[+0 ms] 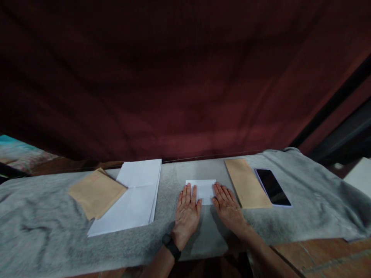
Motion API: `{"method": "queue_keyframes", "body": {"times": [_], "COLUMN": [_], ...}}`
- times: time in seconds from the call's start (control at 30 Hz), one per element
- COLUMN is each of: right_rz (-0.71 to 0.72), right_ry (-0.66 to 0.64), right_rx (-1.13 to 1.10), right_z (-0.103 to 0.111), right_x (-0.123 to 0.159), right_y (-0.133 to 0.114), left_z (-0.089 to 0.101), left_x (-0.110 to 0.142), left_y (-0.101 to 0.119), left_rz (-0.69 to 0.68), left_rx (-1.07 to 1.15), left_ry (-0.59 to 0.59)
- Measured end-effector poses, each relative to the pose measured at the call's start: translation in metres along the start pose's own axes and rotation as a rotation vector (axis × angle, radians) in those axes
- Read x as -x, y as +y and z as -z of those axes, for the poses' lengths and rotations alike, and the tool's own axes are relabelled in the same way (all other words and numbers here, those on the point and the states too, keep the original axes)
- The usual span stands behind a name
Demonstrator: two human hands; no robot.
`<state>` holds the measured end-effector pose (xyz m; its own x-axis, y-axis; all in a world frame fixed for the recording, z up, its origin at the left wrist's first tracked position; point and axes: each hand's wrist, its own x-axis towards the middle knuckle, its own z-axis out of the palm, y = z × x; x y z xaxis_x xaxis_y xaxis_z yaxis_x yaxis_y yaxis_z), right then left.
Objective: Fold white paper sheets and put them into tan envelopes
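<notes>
A small white folded sheet of paper [206, 192] lies flat on the grey cloth in front of me. My left hand [188, 206] rests palm down over its left end, fingers stretched out. Over the right end lies my right hand [227, 204], also flat with fingers extended. Both hands press on the paper without grasping it, and its two ends are hidden beneath them. Just to the right of my right hand is a brown envelope [247, 185]. Left of my left hand lies a stack of larger white sheets [130, 204] with a crease across the top one.
Several brown envelopes [97, 193] partly overlap the white stack. A phone [273, 187] with a dark screen touches the right envelope. The grey cloth [37, 224] is wrinkled at both ends. A dark red curtain [185, 85] hangs behind. Tiled floor [327, 256] shows at the lower right.
</notes>
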<state>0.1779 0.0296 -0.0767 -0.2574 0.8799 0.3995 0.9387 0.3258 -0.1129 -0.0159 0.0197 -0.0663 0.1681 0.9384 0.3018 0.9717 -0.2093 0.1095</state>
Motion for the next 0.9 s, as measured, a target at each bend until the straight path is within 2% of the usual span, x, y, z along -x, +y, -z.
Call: {"method": "queue_keyframes", "body": {"times": [0.4,0.57,0.73,0.9], "right_rz": [0.004,-0.036,0.07,0.031], "right_ry": [-0.006,-0.035,-0.102,-0.07], "right_rx": [-0.038,-0.067,-0.108,-0.035], "right_z": [0.005,0.007,0.006,0.0], "right_x": [-0.005,-0.014,-0.018,-0.019], "right_y": [0.009,-0.003,-0.018,-0.017], "left_z": [0.0,0.002,0.001,0.001], "left_x": [-0.002,-0.002,-0.001,-0.001], "left_y": [0.0,0.002,0.002,0.001], "left_rz": [-0.011,-0.017,-0.01,0.009], "left_rx": [-0.031,-0.048,-0.045,0.002], "left_ry": [0.008,0.004,-0.013,-0.025]}}
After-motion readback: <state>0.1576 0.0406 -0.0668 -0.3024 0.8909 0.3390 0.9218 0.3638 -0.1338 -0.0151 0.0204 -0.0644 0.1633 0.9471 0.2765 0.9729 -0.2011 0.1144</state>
